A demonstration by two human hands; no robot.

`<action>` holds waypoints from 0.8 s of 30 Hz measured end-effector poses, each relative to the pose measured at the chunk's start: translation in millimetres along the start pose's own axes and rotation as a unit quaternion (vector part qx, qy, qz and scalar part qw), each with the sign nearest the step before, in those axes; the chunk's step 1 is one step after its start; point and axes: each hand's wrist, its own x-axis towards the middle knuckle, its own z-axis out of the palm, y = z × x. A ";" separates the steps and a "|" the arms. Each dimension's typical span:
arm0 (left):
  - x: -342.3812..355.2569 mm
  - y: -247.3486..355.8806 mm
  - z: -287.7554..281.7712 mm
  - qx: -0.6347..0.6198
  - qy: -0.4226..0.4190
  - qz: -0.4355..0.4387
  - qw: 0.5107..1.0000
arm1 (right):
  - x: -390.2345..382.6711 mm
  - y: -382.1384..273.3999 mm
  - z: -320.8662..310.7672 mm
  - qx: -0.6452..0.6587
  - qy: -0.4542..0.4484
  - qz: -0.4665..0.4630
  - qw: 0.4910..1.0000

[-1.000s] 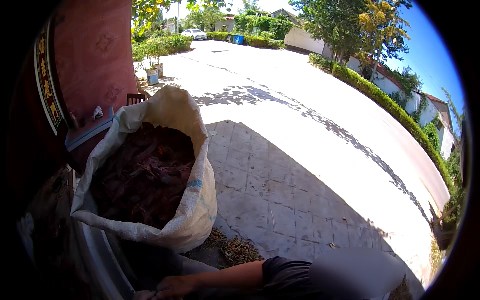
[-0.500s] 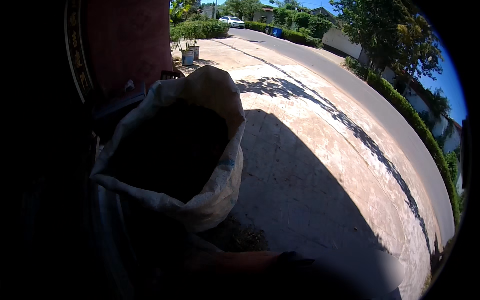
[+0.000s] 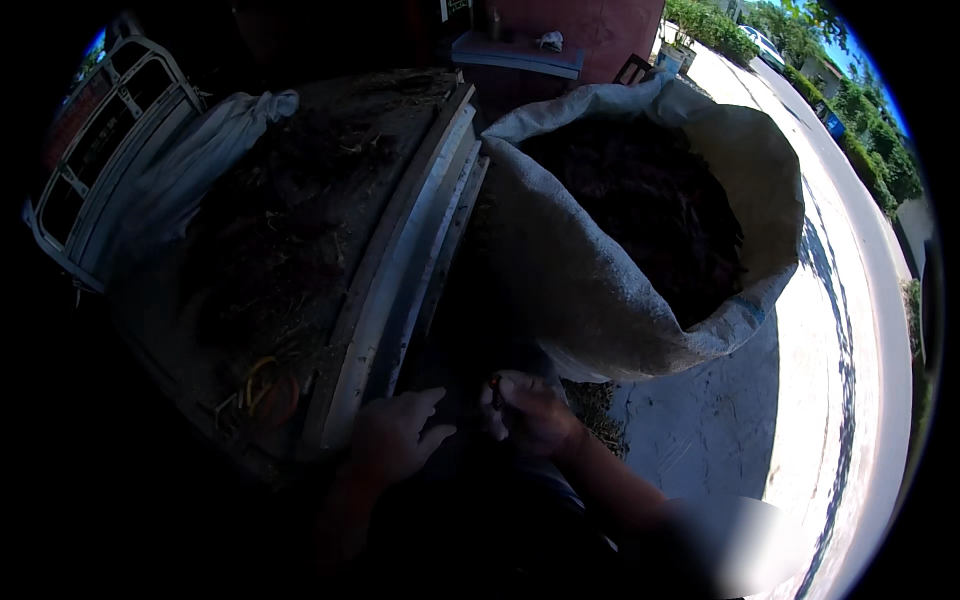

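- Two bare hands face each other low in the view, near but apart, with a dim gap between their fingertips.
- Right hand [image 3: 535, 412]: thumb and fingers curl together, pinching a small dark piece [image 3: 495, 384] with a reddish spot; what it is, I cannot tell in this shade.
- Left hand [image 3: 398, 432]: thumb and fingers stand loosely apart, pointing toward the right hand's fingers; I see nothing in their hold.
- Small dark piece: at the right fingertips, across the gap from the left fingers.
- Large pale sack [image 3: 575, 275]: just beyond the right fingers and off to their right, upright, its rim spread wide; dark reddish-brown contents [image 3: 650, 200] lie inside, farther from the fingers than the sack's near wall.
- Metal-edged bed [image 3: 385, 290]: its edge runs away from just beyond the left fingers.
- Dark heap [image 3: 270, 235]: on that bed, well beyond the left fingers and to their left.
- Yellow-orange loop [image 3: 272, 392]: on the bed, left of the left fingers.
- Whitish cloth [image 3: 215, 150]: farther off, past the heap from the left fingers.
- Pavement [image 3: 700, 420]: right of the right fingers, part shaded, part sunlit.
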 end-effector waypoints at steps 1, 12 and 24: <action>-7.1 -1.3 -8.6 -0.002 0.002 -0.015 1.000 | 3.1 2.8 -4.9 -0.003 -0.009 0.008 1.000; -110.5 -121.7 -117.9 0.190 0.314 -0.258 0.894 | 17.2 34.2 -32.0 0.008 -0.005 0.055 0.998; -81.6 -211.5 -166.2 0.214 0.170 -0.451 0.849 | 7.2 44.6 -47.5 0.016 0.067 0.099 0.993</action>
